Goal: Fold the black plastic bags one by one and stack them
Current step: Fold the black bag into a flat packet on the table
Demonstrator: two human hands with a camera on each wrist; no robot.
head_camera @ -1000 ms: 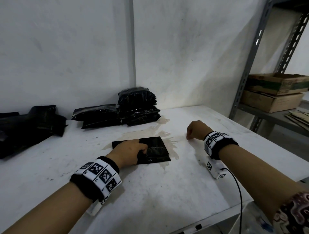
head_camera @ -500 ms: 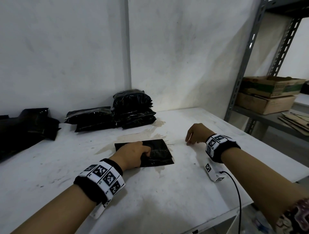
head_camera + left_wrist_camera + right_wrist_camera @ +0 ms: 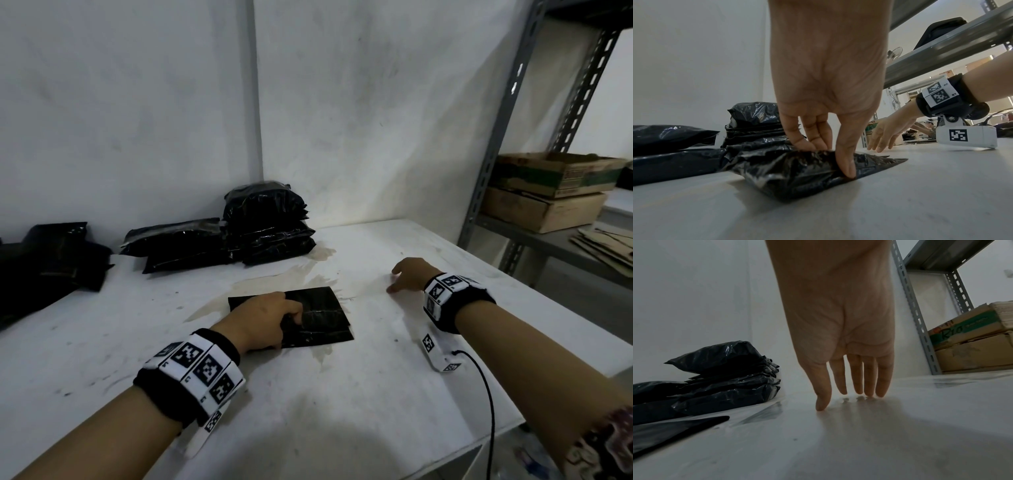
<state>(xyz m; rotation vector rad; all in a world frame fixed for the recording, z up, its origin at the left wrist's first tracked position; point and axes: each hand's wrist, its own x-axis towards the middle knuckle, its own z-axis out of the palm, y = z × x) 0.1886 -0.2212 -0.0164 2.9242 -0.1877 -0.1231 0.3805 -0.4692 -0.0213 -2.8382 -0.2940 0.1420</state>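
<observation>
A folded black plastic bag [image 3: 318, 315] lies flat in the middle of the white table [image 3: 342, 411]. My left hand [image 3: 270, 318] rests on its left half. In the left wrist view, the left hand [image 3: 828, 159] pinches the bag's [image 3: 789, 177] thick folded edge between thumb and fingers. My right hand [image 3: 404, 279] is apart from the bag, to its right. Its straight fingers [image 3: 859, 386] touch the bare table and hold nothing. A stack of folded bags [image 3: 270, 222] stands at the back by the wall.
More black bags lie beside the stack [image 3: 178, 245] and in a loose pile at the far left [image 3: 51, 270]. A grey metal shelf rack [image 3: 493, 154] with cardboard boxes [image 3: 548, 192] stands right of the table. A black cable [image 3: 486, 394] hangs from my right wrist.
My right hand has uncurled from a loose fist to straight fingers touching the table. My left hand has stayed on the folded bag.
</observation>
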